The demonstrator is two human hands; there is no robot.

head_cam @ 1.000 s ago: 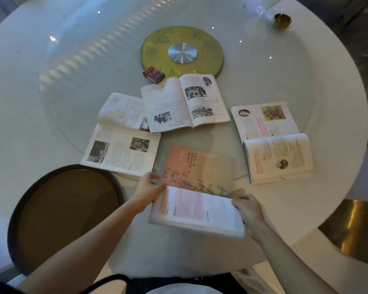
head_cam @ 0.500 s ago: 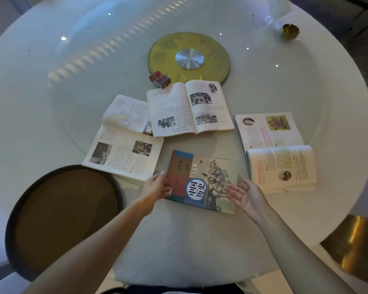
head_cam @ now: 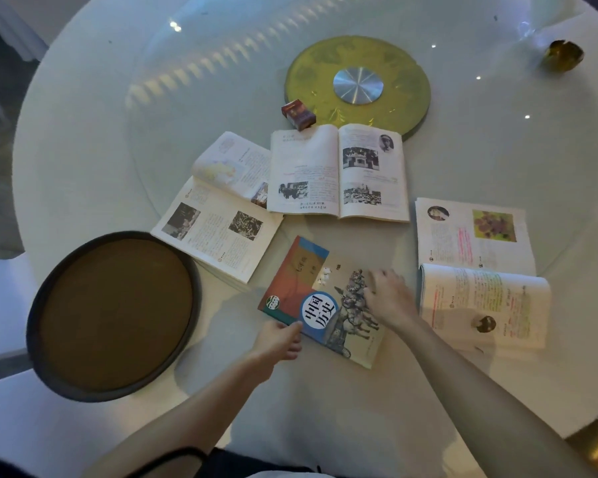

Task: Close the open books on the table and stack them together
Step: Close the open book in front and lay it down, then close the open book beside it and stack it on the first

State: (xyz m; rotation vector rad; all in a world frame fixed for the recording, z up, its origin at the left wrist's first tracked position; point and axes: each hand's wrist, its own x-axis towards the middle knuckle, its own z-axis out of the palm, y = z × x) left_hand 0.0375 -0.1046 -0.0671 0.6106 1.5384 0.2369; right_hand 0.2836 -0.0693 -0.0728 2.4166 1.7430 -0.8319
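Closed book (head_cam: 311,288) flat on the round white table (head_cam: 83,132), nearest the table edge, cover up.

Left hand (head_cam: 278,341) pinching the near left corner of the cover, thumb on top; right hand (head_cam: 389,294) pressed palm-down on the cover's right side, fingers loosely spread. Three open books lying around: one to the left (head_cam: 218,219), one beyond (head_cam: 337,174) (partly overlapping the left one), one to the right (head_cam: 480,270), just beside the right hand. Small red box (head_cam: 298,114) touching the gold turntable disc (head_cam: 358,84). Brown round stool (head_cam: 113,315) at left.
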